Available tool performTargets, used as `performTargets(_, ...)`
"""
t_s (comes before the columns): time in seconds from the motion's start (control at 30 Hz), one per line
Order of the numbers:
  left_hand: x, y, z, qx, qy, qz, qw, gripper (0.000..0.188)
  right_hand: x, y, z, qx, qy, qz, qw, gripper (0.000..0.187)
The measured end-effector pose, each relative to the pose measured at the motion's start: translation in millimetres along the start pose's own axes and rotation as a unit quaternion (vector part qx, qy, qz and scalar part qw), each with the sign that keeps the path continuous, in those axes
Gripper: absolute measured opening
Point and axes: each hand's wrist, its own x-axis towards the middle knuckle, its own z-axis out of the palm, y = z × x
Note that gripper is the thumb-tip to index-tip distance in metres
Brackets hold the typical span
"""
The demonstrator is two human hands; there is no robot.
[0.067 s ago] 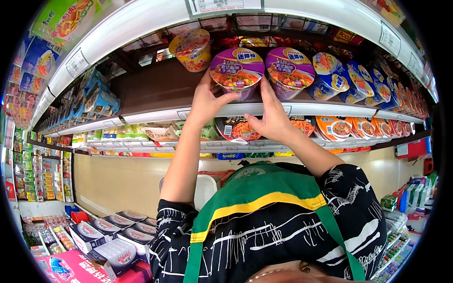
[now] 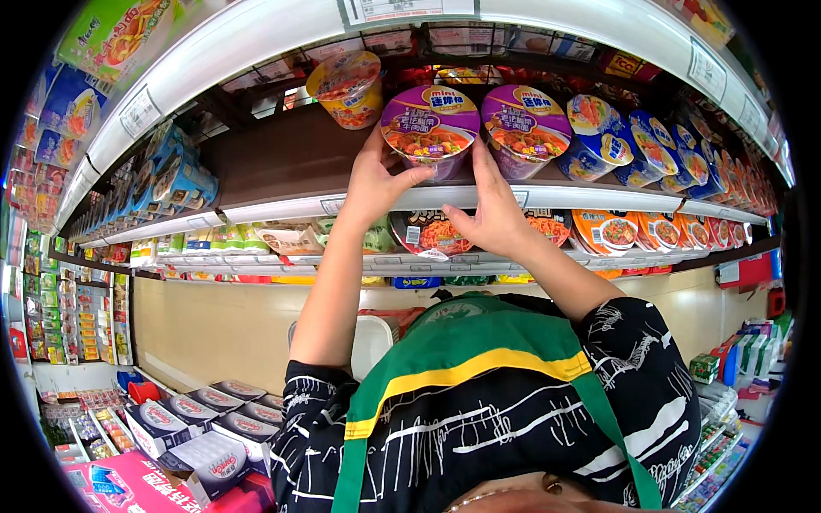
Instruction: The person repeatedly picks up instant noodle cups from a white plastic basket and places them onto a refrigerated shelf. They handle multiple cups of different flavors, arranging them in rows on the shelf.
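A purple-lidded cup of instant noodles [image 2: 430, 122] stands upright at the front of the dark brown shelf. My left hand [image 2: 376, 181] curves around its left side, thumb across the front and fingertips hidden behind the cup. On its other side, my right hand [image 2: 492, 209] has its fingers between this cup and a matching purple noodle cup [image 2: 526, 128], pressed to the first cup's right side. The right thumb sticks out toward the left, below the cup. Farther back on the left is a yellow noodle cup [image 2: 346, 90].
Blue noodle cups [image 2: 597, 137] line the shelf to the right; blue cups [image 2: 184, 181] stand far left. The white shelf edge [image 2: 291, 208] runs under my wrists, with noodle bowls [image 2: 617, 231] below it. Another white shelf edge [image 2: 530, 13] overhangs above. Cartons [image 2: 209, 462] sit behind me at lower left.
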Motion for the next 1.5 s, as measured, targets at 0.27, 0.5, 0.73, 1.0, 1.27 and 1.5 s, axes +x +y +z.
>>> performTargets(0.27,-5.3,4.0,2.6,0.071,0.004,0.02,0.997,0.087,-9.0,-2.9,-4.5,-0.028,-0.009,0.011,0.999,0.092)
performTargets(0.5,-76.4,20.0,8.9,0.196,0.153,0.038,0.968,0.087,-52.1,-7.7,-15.1,-0.045,-0.023,-0.053,0.997,0.071)
performTargets(0.73,-231.3,-45.5,43.7,-0.035,0.301,-0.166,0.938,0.042,-60.3,-1.4,19.5,0.002,-0.208,-0.163,0.964,0.045)
performTargets(1.0,-405.9,-144.7,122.9,-0.108,0.516,-0.434,0.731,0.038,-77.1,10.9,132.6,0.075,-0.528,-0.215,0.818,0.039)
performTargets(1.27,-489.8,-152.3,170.2,-0.047,0.745,-0.463,0.478,0.054,-132.3,-26.0,275.4,0.049,-0.684,-0.275,0.674,0.059)
performTargets(1.5,-496.9,-151.9,142.8,0.098,0.757,-0.393,0.513,0.081,-188.4,-52.6,370.1,0.043,-0.685,-0.318,0.655,0.089)
